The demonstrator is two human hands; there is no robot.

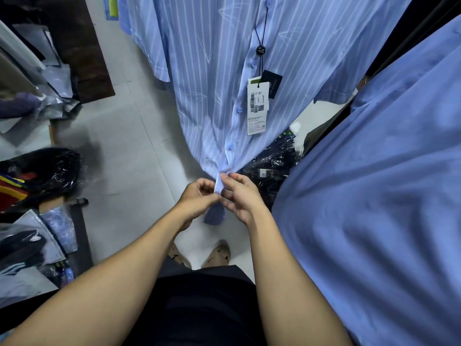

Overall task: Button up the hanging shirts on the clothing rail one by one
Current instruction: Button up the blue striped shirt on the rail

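A light blue shirt with white stripes (207, 78) hangs in front of me, its front placket running down the middle with several buttons closed. White and black price tags (258, 106) dangle from a cord on the placket. My left hand (198, 198) and my right hand (239, 198) meet at the bottom of the placket (219, 183), both pinching the hem between thumb and fingers. Whatever button lies there is hidden by my fingers.
A plain blue shirt (374, 196) hangs close on my right. Dark packaged garments (272, 161) lie on the floor behind the hem. Bagged clothes and a black plastic bag (45, 171) crowd the left side. White tiled floor (129, 136) lies between.
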